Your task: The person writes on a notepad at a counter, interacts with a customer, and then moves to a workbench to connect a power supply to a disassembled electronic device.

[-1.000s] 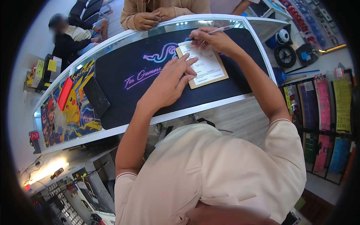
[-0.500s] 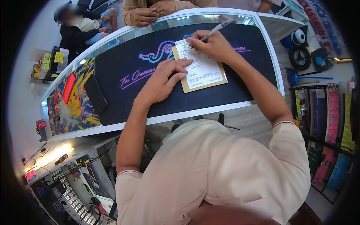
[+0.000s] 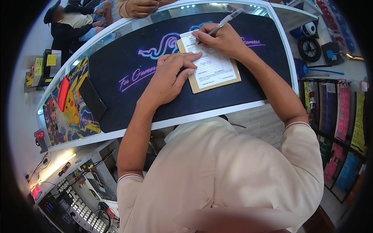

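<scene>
My right hand (image 3: 219, 40) grips a clear pen (image 3: 231, 17), its tip at the upper part of a printed form (image 3: 213, 70) on a tan backing board (image 3: 211, 87). My left hand (image 3: 167, 77) lies over the form's left edge, its fingers apart and resting on the paper with nothing held. The board and form lie slightly tilted on a dark mat (image 3: 260, 77) with neon-coloured lettering, atop a white-framed glass counter (image 3: 178, 123).
At left are a red phone-like object (image 3: 63, 95), a black device (image 3: 93, 99) and a colourful cartoon mat (image 3: 79, 124). A co-worker's or other person's hands (image 3: 142, 7) rest beyond the counter, near a seated person (image 3: 72, 29). Racks of coloured packets (image 3: 342, 108) stand right.
The view has shifted, so the counter and the people beyond it sit higher in the picture. My right hand keeps the pen at the form's upper part; my left hand stays on the paper.
</scene>
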